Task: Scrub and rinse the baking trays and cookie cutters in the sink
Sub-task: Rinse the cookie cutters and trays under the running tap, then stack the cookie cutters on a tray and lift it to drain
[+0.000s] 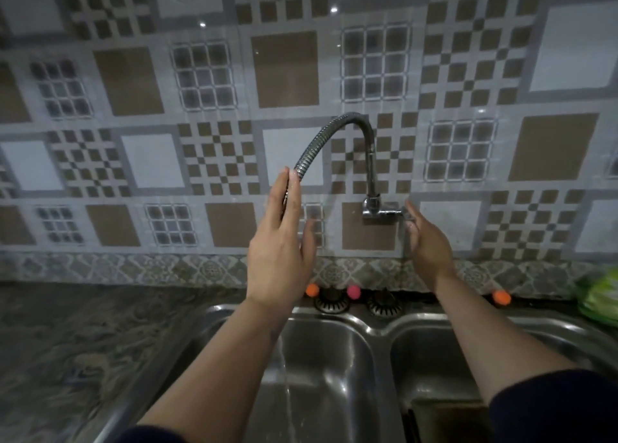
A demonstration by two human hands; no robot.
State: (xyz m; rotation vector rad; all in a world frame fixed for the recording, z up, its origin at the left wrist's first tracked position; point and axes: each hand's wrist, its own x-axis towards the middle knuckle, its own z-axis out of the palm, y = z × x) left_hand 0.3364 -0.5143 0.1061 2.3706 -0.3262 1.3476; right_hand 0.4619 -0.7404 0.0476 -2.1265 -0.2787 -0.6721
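The left hand (279, 242), fingers straight and close together, rests against the lower end of the curved, ribbed flexible metal faucet hose (337, 135), while the right hand (426, 238) reaches with loosely extended fingers to the chrome wall-mounted tap body (378, 208), gripping nothing. A thin stream of water (287, 375) falls into the left basin of the stainless steel double sink (378, 329) below. A dark rectangular shape, perhaps a tray, lies in the right basin.

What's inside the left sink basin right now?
A thin stream of water falls into the left sink basin; no trays or cutters show. The left forearm covers its left side, and its near part is out of frame.
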